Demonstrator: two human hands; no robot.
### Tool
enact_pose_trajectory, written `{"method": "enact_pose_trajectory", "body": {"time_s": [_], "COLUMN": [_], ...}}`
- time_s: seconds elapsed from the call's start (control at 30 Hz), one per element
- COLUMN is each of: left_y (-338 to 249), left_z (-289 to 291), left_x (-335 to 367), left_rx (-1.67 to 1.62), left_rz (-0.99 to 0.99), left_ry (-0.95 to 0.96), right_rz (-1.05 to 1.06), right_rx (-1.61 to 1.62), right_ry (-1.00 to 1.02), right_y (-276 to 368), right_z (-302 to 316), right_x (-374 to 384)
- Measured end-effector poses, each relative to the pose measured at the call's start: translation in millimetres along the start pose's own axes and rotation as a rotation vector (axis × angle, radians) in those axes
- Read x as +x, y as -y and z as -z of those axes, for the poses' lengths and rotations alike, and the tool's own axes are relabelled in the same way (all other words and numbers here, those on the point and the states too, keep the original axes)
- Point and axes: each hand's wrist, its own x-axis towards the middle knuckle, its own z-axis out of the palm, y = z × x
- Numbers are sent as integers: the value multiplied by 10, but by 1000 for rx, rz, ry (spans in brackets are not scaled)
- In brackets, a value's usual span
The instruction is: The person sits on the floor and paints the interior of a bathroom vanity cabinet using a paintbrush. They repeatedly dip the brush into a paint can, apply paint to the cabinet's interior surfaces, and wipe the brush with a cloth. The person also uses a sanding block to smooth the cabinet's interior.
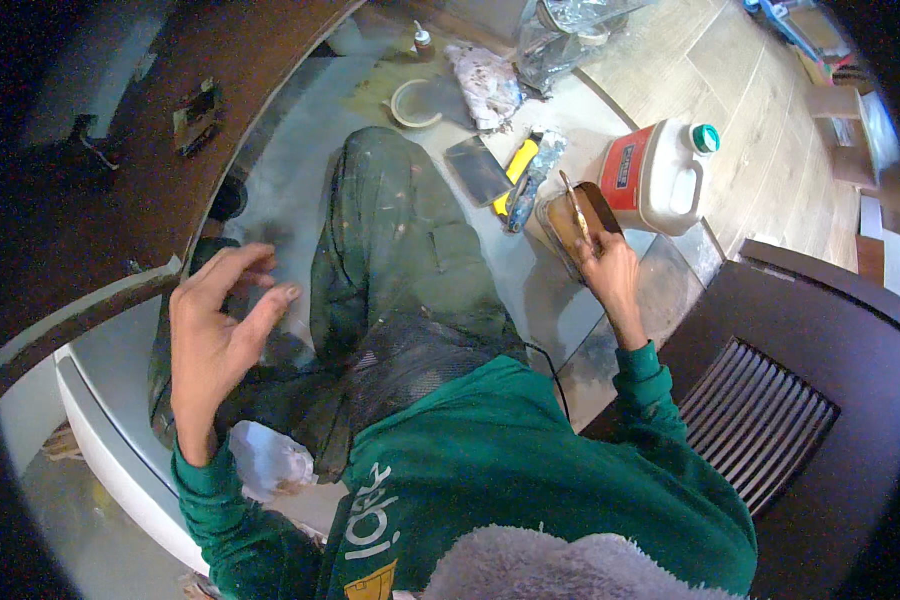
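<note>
My right hand [610, 270] is closed round a thin brush [575, 198]. It holds the brush over a small open container [598, 203] with a brown inside, on the floor to the right of my knees. The hand hides the lower end of the brush, so I cannot tell whether it touches the contents. My left hand [213, 325] is raised at the left, beside the dark wooden panel [140, 210], fingers bent and apart and nothing in them. Right behind the container stands a white jug [675, 185] with a red label and a green cap.
Between my leg and the container lie a yellow-handled tool [517, 172] and a dark flat square [477, 170]. Farther back are a stained rag [485, 85], a pale ring [398, 104], a small bottle [422, 42] and clear plastic [560, 50]. A dark louvred panel [660, 400] lies at my right.
</note>
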Motion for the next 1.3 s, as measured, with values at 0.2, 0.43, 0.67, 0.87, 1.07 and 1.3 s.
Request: {"method": "enact_pose_trajectory", "body": {"time_s": [0.2,0.43,0.67,0.87,1.07,1.3], "left_y": [10,151,282,580,1228,1414], "left_z": [-152,-126,27,289,354,-139], "left_x": [108,98,29,90,656,1385], "left_rx": [8,28,105,-30,121,157], "left_rz": [-56,-10,-47,151,285,485], "left_ry": [13,15,-35,-206,-460,-625], "right_rz": [-81,-78,120,151,272,635], "right_rx": [-29,-62,652,1128,1199,1001], "right_ry": [77,-7,-81,108,166,-37], "right_y": [-108,100,922,1682,1961,2081], "right_z": [-125,55,284,323,518,684], "right_x": [-36,-36,169,313,240,122]}}
